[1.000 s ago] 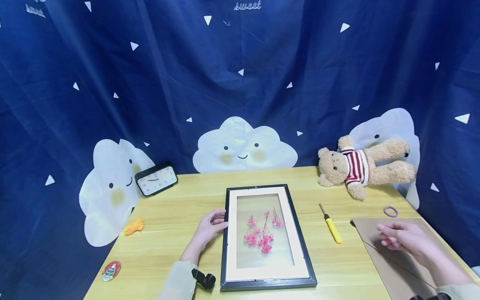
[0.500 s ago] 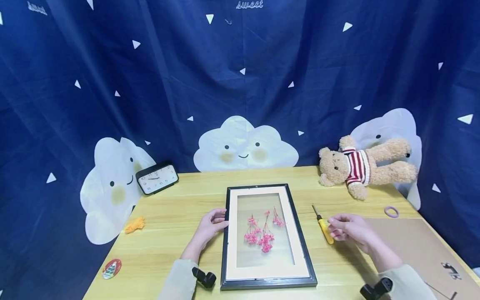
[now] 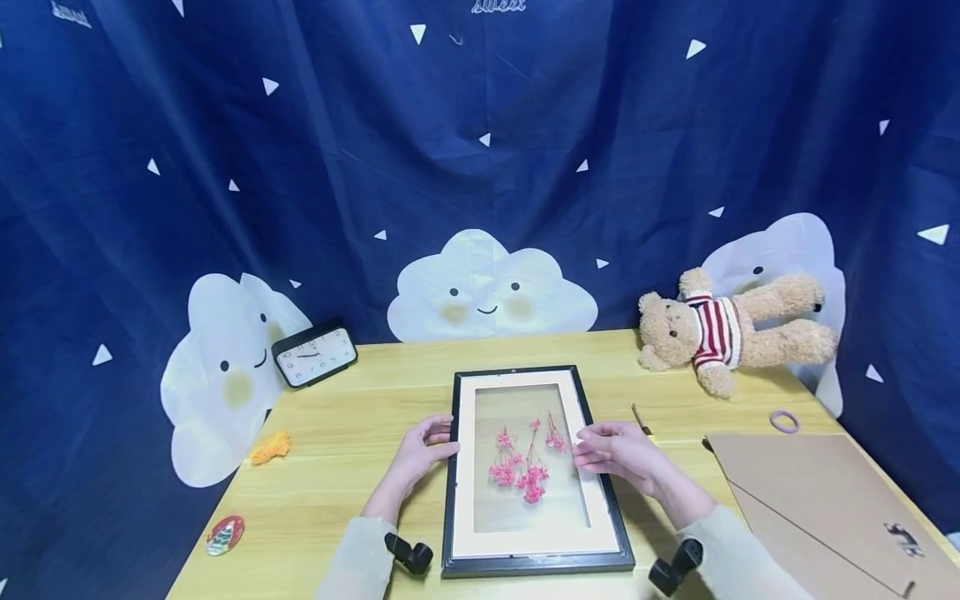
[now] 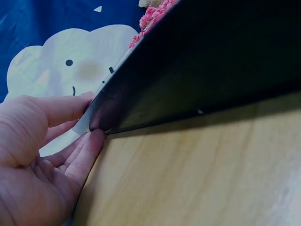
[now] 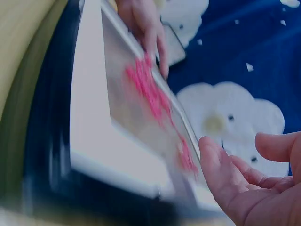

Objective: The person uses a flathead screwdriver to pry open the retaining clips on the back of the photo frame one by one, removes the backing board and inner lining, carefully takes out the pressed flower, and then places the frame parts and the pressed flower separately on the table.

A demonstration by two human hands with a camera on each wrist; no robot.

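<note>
A black-edged picture frame [image 3: 536, 564] lies on the table with a white mat and several sprigs of pink dried flowers [image 3: 531, 479] inside. My left hand [image 3: 412, 458] holds its left side. In the left wrist view, the left thumb and fingers [image 4: 89, 148] meet the black frame side [image 4: 197, 70] at its upper and lower edges. My right hand [image 3: 626, 458] is over the frame's right border, fingers slightly bent and nothing between them. In the right wrist view, the right hand's thumb and fingers [image 5: 235, 188] are spread apart beside the frame's mat [image 5: 87, 94].
A brown backing board [image 3: 825, 500] lies at right, a purple ring [image 3: 783, 422] behind it. A screwdriver [image 3: 640, 418] is mostly hidden behind my right hand. A teddy bear [image 3: 720, 333], clock [image 3: 315, 357], orange yarn bundle [image 3: 270, 448] and round badge [image 3: 225, 535] lie around.
My right hand has moved left from over the brown board, past the yellow-handled screwdriver, to the frame's right border. The screwdriver shifted left, then slightly back right. My left hand has stayed at the frame.
</note>
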